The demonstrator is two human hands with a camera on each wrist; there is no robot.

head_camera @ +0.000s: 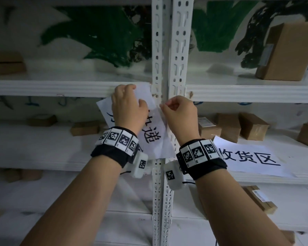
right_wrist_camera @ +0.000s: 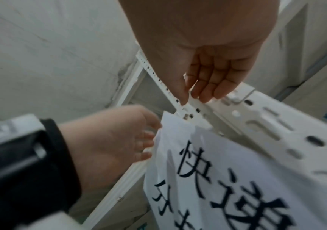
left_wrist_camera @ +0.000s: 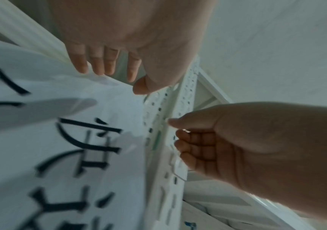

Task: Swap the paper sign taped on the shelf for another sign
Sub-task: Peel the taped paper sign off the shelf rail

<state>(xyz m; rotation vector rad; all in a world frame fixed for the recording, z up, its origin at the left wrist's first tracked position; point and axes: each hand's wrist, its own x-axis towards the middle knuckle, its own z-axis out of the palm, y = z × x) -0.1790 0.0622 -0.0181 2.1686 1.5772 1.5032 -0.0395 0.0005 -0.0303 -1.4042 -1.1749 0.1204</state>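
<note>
A white paper sign [head_camera: 154,137] with black characters hangs tilted in front of the white shelf upright [head_camera: 157,50]. My left hand [head_camera: 132,103] grips its top edge by the shelf beam [head_camera: 60,87]; in the left wrist view its fingers [left_wrist_camera: 99,65] curl over the sign [left_wrist_camera: 60,124]. My right hand [head_camera: 163,106] pinches a strip of clear tape [head_camera: 155,109] at the sign's upper right corner, thumb against forefinger [right_wrist_camera: 188,96]. A second sign [head_camera: 245,158] lies flat on the right-hand shelf. The sign's top left corner is hidden behind my left hand.
Cardboard boxes stand on the shelves: a tall one [head_camera: 284,50] upper right, several [head_camera: 252,126] behind the second sign, small ones [head_camera: 85,128] on the left. A wall with green painting lies behind the shelves.
</note>
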